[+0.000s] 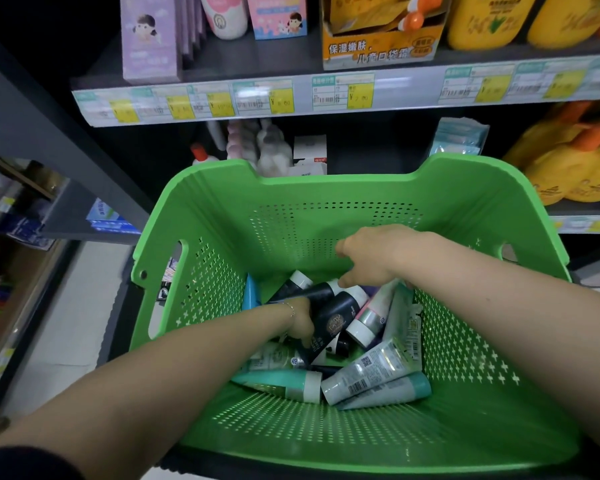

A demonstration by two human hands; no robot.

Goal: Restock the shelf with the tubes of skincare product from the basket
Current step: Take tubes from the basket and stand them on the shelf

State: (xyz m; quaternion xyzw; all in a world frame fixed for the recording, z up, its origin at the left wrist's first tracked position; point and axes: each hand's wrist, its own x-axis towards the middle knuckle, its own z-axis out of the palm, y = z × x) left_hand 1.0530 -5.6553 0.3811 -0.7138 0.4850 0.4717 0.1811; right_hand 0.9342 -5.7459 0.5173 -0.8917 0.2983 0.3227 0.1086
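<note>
I see both hands down in the green basket (222, 220), where the tubes (361, 372) lie heaped on its floor. The left hand (300, 322) digs among the dark tubes (336, 317), fingertips buried, so I cannot tell its grip. The right hand (371, 258) curls over the pile, its fingertips hidden too. The shelf (201, 102) labels are too blurred to read

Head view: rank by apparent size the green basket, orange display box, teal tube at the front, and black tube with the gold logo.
1. green basket
2. orange display box, though it sits farther away
3. teal tube and black tube: alike, partly buried, so unranked
</note>
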